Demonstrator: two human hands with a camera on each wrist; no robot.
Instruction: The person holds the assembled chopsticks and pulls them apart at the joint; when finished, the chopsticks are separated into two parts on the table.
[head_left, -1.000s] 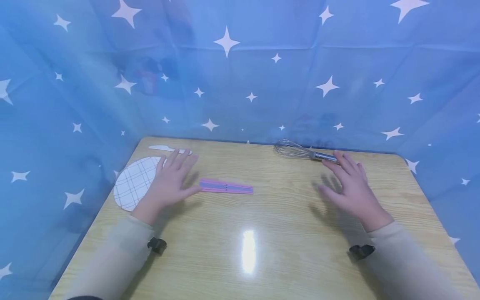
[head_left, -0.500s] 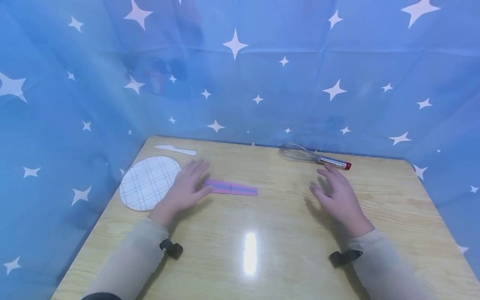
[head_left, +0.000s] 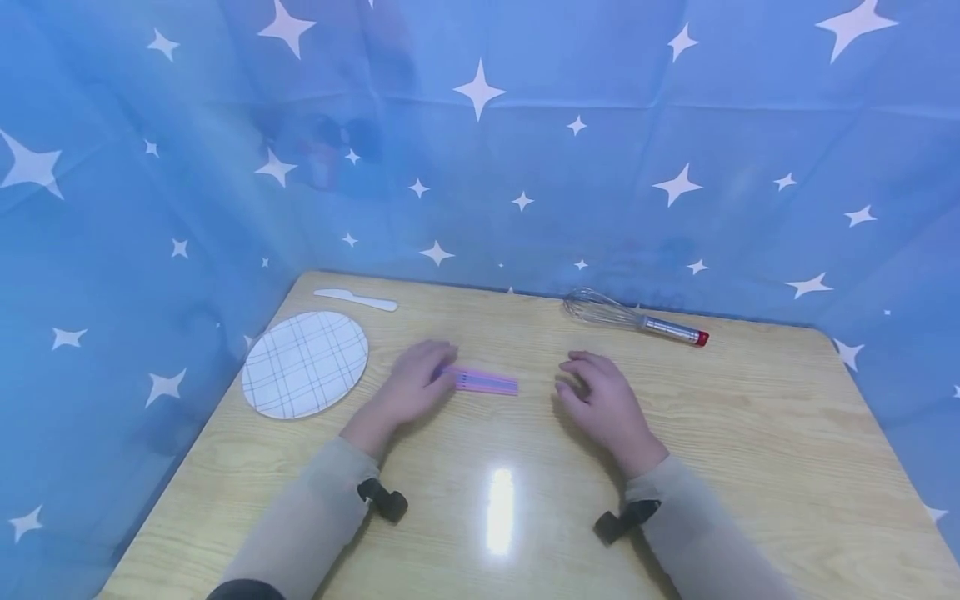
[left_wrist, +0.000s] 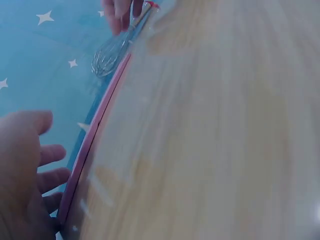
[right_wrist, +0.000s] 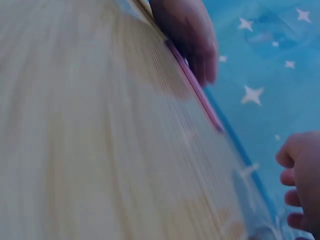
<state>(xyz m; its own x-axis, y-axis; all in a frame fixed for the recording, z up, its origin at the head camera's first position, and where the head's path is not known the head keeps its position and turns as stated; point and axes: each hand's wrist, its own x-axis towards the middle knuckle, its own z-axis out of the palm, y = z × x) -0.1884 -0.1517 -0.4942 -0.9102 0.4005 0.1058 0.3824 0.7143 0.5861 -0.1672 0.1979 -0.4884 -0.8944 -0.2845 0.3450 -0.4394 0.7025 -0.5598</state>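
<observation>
A flat pink and blue striped strip (head_left: pixel 487 383), with a row of dark marks across it, lies on the wooden table. My left hand (head_left: pixel 412 383) reaches over its left end and hides that part. In the left wrist view the thumb stands apart from the fingers, which are bent loosely beside the pink edge. To the right of the strip, a short gap away, my right hand (head_left: pixel 603 404) hovers low with loosely bent fingers and nothing in them.
A round white plate (head_left: pixel 303 367) with a checked line pattern lies at the left, a white knife (head_left: pixel 356 300) behind it. A wire whisk (head_left: pixel 637 318) with a red-tipped handle lies at the back right. Blue star-patterned cloth (head_left: pixel 480 167) hangs around the table's edges.
Both hands have moved inward: the left one rightward off the plate's edge and over the strip, the right one leftward away from the whisk. The head view has shifted slightly.
</observation>
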